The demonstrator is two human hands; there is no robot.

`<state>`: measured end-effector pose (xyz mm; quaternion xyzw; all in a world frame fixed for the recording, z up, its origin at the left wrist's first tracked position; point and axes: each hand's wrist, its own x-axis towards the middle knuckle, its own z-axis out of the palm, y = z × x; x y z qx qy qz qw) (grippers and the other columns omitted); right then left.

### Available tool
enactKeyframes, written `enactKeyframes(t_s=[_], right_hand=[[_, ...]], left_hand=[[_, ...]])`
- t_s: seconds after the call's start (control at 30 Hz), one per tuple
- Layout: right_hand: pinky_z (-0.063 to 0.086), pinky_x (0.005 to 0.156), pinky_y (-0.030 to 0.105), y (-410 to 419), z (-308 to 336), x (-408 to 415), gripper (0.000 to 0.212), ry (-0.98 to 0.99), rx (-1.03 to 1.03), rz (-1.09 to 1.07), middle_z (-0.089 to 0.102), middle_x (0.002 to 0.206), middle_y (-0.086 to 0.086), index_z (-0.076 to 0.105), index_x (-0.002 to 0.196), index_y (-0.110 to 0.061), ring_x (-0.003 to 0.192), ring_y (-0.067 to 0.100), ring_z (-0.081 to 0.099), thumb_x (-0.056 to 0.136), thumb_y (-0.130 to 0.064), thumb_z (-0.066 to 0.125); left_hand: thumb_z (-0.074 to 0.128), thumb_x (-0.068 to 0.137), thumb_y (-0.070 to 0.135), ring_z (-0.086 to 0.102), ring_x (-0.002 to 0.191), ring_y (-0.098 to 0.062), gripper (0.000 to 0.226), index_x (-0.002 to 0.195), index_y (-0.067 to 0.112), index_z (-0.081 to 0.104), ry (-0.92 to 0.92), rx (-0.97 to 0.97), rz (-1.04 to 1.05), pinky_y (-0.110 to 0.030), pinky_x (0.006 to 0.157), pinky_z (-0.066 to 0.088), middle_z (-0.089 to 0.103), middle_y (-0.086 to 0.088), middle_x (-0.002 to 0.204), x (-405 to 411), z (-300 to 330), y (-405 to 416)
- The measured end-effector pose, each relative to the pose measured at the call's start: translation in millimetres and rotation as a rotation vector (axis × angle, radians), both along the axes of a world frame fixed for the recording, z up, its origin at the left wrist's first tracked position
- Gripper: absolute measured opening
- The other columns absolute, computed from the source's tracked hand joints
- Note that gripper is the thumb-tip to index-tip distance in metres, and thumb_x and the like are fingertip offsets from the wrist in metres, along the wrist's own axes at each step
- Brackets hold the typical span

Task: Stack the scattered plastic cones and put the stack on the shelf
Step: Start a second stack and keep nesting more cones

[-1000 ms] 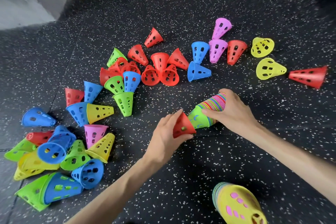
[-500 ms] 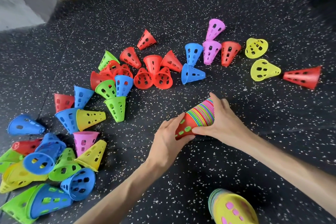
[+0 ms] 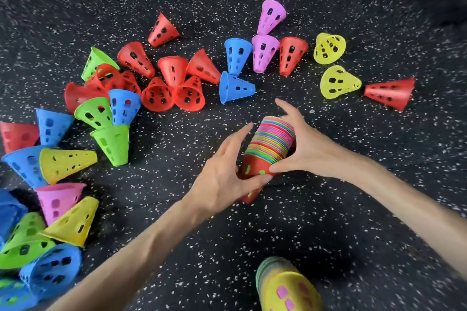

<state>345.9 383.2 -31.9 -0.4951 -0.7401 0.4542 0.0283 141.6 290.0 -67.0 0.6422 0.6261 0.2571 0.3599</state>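
A tilted stack of cones with many-coloured rims sits in the middle of the view, a red cone outermost on its narrow end. My left hand grips that red tip end from the left. My right hand grips the stack's rim part from the right, thumb near the red cone. Several loose cones lie scattered on the floor: a red group, blue cones, pink cones, yellow cones and a mixed pile at the left.
A second stack topped by a yellow cone stands at the bottom edge. The floor is black speckled rubber. A lone red cone lies at the far right. The shelf is out of view.
The red cone in my left hand has gone onto the stack's narrow end over the green cone. The stack has tilted more upright, and the view has dropped so the shelf left the frame.
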Motion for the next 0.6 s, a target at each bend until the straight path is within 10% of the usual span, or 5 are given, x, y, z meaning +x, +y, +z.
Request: enactKeyframes(t_s=[0.23,0.4,0.6], right_hand=[[0.033,0.118,0.033,15,-14,29,0.104,0.163,-0.002,0.007,0.040,0.152,-0.021,0.028,0.151,-0.046,0.138,-0.004,0.039,0.067,-0.047,0.088],[0.032,0.117,0.029,64,-7,76,0.044,0.076,0.351,-0.229,0.048,0.138,-0.010,0.064,0.125,-0.038,0.131,0.004,0.045,0.087,-0.022,0.078],[0.038,0.106,0.031,101,3,97,0.035,-0.093,0.628,-0.254,0.048,0.121,-0.008,0.074,0.112,-0.031,0.116,0.013,0.040,0.089,-0.004,0.071]], left_hand=[[0.074,0.072,0.071,0.032,0.148,-0.009,0.111,0.161,0.041,0.016,0.097,0.057,-0.182,-0.047,0.116,0.042,0.015,0.020,0.165,18,-8,34],[0.073,0.074,0.064,0.032,0.148,-0.010,0.100,0.158,0.044,0.023,0.009,0.090,-0.198,-0.044,0.121,0.035,0.019,0.021,0.164,23,-21,34],[0.082,0.075,0.053,0.036,0.144,-0.008,0.092,0.152,0.036,0.034,-0.020,0.103,-0.214,-0.030,0.117,0.037,0.030,0.018,0.154,19,-21,43]])
